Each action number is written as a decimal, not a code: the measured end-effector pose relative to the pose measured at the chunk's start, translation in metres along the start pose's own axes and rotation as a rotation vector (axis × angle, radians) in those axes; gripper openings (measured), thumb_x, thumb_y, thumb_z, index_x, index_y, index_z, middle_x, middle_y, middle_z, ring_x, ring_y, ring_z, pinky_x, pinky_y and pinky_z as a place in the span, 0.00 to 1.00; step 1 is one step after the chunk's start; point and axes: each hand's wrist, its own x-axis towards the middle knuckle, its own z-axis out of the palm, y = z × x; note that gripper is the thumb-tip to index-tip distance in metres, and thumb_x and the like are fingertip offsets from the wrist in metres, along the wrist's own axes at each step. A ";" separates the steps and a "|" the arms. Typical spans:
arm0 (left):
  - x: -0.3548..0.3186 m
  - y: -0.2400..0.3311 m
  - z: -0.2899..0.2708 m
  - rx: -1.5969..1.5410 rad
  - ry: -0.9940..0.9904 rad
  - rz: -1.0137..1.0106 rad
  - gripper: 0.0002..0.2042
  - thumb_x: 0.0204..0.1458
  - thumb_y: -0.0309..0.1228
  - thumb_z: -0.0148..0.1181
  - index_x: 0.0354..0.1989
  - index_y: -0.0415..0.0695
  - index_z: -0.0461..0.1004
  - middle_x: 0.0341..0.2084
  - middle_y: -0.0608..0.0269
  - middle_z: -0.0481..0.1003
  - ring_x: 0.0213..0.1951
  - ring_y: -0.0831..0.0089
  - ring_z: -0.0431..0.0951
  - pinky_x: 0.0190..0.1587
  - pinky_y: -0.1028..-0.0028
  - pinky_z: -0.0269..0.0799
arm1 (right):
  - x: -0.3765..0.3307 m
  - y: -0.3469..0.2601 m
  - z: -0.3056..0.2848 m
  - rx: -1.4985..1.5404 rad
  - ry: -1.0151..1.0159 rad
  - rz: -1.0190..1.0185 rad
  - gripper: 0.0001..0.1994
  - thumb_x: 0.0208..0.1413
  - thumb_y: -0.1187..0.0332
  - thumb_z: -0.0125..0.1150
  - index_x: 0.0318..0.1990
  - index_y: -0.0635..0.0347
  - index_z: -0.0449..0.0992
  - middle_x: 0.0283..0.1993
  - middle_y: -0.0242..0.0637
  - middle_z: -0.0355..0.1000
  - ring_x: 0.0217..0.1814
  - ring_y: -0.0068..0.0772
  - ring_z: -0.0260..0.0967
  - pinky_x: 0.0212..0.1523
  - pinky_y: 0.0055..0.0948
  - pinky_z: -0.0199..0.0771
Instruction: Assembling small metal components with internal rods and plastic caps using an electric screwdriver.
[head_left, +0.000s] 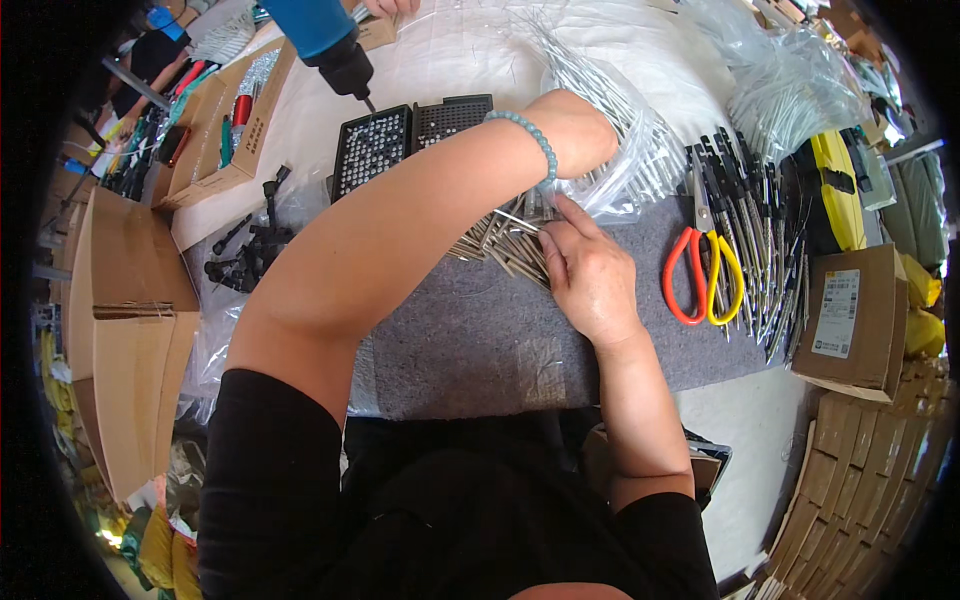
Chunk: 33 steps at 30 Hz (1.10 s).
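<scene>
My left arm reaches across the bench, a beaded bracelet at the wrist. My left hand [578,132] is over a clear plastic bag [625,200] of long thin metal rods [645,150]; its fingers are bent down and hidden. Below it, my right hand [598,280] rests at the edge of a pile of short metal rods [515,250]. The fingers of that hand close about the end of one thin silvery rod [516,220]. Behind my left forearm stand two black trays [372,145] with rows of holes, the left one filled with small metal pieces.
A blue power drill [335,50] points down at the left tray, near another person's hand [392,6]. Scissors [704,270] with red and yellow handles lie beside black-ended rods [760,240]. Black plastic parts [255,245] and cardboard boxes [130,330] are at left; another box [850,320] is at right.
</scene>
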 end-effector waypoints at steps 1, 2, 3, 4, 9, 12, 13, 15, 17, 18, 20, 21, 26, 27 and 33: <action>0.000 0.000 -0.004 -0.015 -0.060 -0.011 0.09 0.43 0.25 0.53 0.31 0.43 0.79 0.32 0.57 0.78 0.36 0.61 0.79 0.36 0.65 0.75 | 0.000 0.000 0.000 0.002 -0.002 0.001 0.04 0.48 0.70 0.58 0.30 0.59 0.72 0.51 0.40 0.70 0.39 0.43 0.73 0.38 0.35 0.74; 0.000 0.000 -0.002 -0.014 -0.061 -0.011 0.09 0.43 0.25 0.53 0.31 0.43 0.79 0.32 0.57 0.78 0.36 0.61 0.79 0.36 0.65 0.75 | 0.000 0.000 0.000 0.003 -0.002 0.001 0.04 0.48 0.70 0.58 0.30 0.59 0.72 0.51 0.40 0.70 0.39 0.43 0.73 0.38 0.35 0.74; 0.000 -0.001 0.002 -0.002 -0.038 -0.005 0.08 0.42 0.23 0.53 0.29 0.44 0.78 0.29 0.57 0.78 0.35 0.60 0.79 0.35 0.65 0.75 | 0.000 -0.001 0.000 -0.003 -0.001 -0.002 0.04 0.48 0.69 0.58 0.30 0.59 0.72 0.51 0.40 0.70 0.39 0.43 0.73 0.37 0.35 0.74; 0.000 -0.002 0.004 0.010 -0.015 0.001 0.07 0.41 0.22 0.53 0.26 0.44 0.78 0.26 0.57 0.77 0.34 0.60 0.79 0.33 0.64 0.75 | 0.000 -0.001 0.000 -0.009 0.000 -0.005 0.04 0.48 0.69 0.57 0.30 0.59 0.72 0.51 0.40 0.70 0.39 0.43 0.73 0.37 0.35 0.74; 0.004 -0.005 0.007 0.030 -0.018 0.006 0.07 0.41 0.22 0.53 0.26 0.44 0.77 0.27 0.57 0.77 0.35 0.60 0.78 0.35 0.64 0.74 | -0.001 0.001 -0.001 0.004 0.002 -0.009 0.05 0.49 0.69 0.57 0.30 0.59 0.72 0.52 0.40 0.69 0.39 0.44 0.73 0.37 0.35 0.74; 0.003 -0.008 0.007 0.036 0.058 0.052 0.07 0.42 0.23 0.53 0.29 0.43 0.77 0.29 0.57 0.77 0.36 0.61 0.78 0.36 0.65 0.74 | 0.000 0.003 -0.001 0.010 -0.002 -0.011 0.05 0.49 0.69 0.57 0.31 0.59 0.72 0.52 0.40 0.69 0.39 0.44 0.73 0.38 0.36 0.74; 0.000 -0.010 0.006 0.033 0.143 0.092 0.08 0.43 0.24 0.53 0.33 0.43 0.76 0.30 0.57 0.78 0.37 0.61 0.78 0.37 0.66 0.74 | 0.000 0.003 -0.001 0.017 -0.007 -0.015 0.05 0.49 0.69 0.57 0.31 0.59 0.72 0.52 0.39 0.69 0.39 0.44 0.73 0.38 0.36 0.74; -0.016 -0.001 -0.009 -0.152 0.250 0.015 0.06 0.46 0.24 0.53 0.33 0.41 0.73 0.29 0.57 0.77 0.36 0.62 0.78 0.36 0.67 0.73 | 0.001 0.002 -0.002 0.027 -0.002 -0.009 0.05 0.49 0.69 0.56 0.32 0.59 0.73 0.52 0.40 0.69 0.39 0.44 0.73 0.39 0.36 0.74; -0.040 0.013 -0.023 -0.340 0.356 -0.071 0.05 0.49 0.24 0.53 0.34 0.39 0.70 0.27 0.56 0.76 0.35 0.62 0.78 0.36 0.68 0.73 | 0.001 0.000 -0.002 0.042 -0.006 -0.007 0.05 0.50 0.69 0.56 0.33 0.58 0.73 0.52 0.40 0.69 0.40 0.45 0.73 0.39 0.37 0.73; -0.054 0.020 -0.029 -0.660 0.504 -0.019 0.04 0.52 0.24 0.52 0.35 0.39 0.68 0.28 0.58 0.75 0.34 0.66 0.78 0.35 0.71 0.72 | 0.001 0.001 -0.003 0.079 0.045 0.019 0.05 0.50 0.70 0.56 0.33 0.58 0.73 0.52 0.41 0.69 0.40 0.46 0.73 0.40 0.38 0.73; -0.091 0.035 -0.031 -0.965 0.663 0.016 0.04 0.54 0.23 0.51 0.36 0.39 0.65 0.28 0.59 0.75 0.34 0.70 0.78 0.34 0.74 0.71 | 0.002 0.006 -0.001 0.117 0.225 -0.002 0.05 0.51 0.72 0.55 0.35 0.58 0.75 0.53 0.43 0.68 0.40 0.47 0.72 0.40 0.38 0.72; -0.114 0.039 -0.028 -1.094 0.708 0.003 0.04 0.55 0.23 0.50 0.37 0.40 0.64 0.28 0.61 0.74 0.32 0.75 0.76 0.32 0.76 0.69 | 0.003 0.002 -0.004 0.165 0.263 0.051 0.05 0.52 0.72 0.55 0.36 0.61 0.75 0.50 0.43 0.69 0.40 0.48 0.72 0.40 0.36 0.72; -0.216 0.060 0.003 -1.523 0.760 -0.112 0.06 0.56 0.23 0.49 0.42 0.40 0.64 0.26 0.63 0.72 0.24 0.85 0.66 0.28 0.83 0.62 | 0.002 0.014 -0.002 0.193 0.383 0.082 0.08 0.54 0.73 0.55 0.39 0.66 0.76 0.37 0.45 0.68 0.37 0.42 0.68 0.39 0.31 0.69; -0.228 0.058 0.009 -1.710 0.738 -0.356 0.06 0.57 0.25 0.48 0.41 0.39 0.66 0.26 0.64 0.72 0.24 0.84 0.66 0.27 0.83 0.62 | 0.003 0.014 0.000 0.192 0.382 0.067 0.08 0.54 0.73 0.55 0.39 0.66 0.76 0.37 0.45 0.68 0.37 0.42 0.68 0.39 0.31 0.69; -0.250 -0.008 0.055 -1.399 0.786 -0.703 0.10 0.57 0.30 0.48 0.39 0.36 0.71 0.25 0.64 0.73 0.26 0.79 0.69 0.29 0.79 0.65 | 0.005 0.008 0.004 0.158 0.388 0.032 0.09 0.56 0.70 0.53 0.38 0.67 0.75 0.35 0.46 0.69 0.37 0.43 0.69 0.40 0.32 0.69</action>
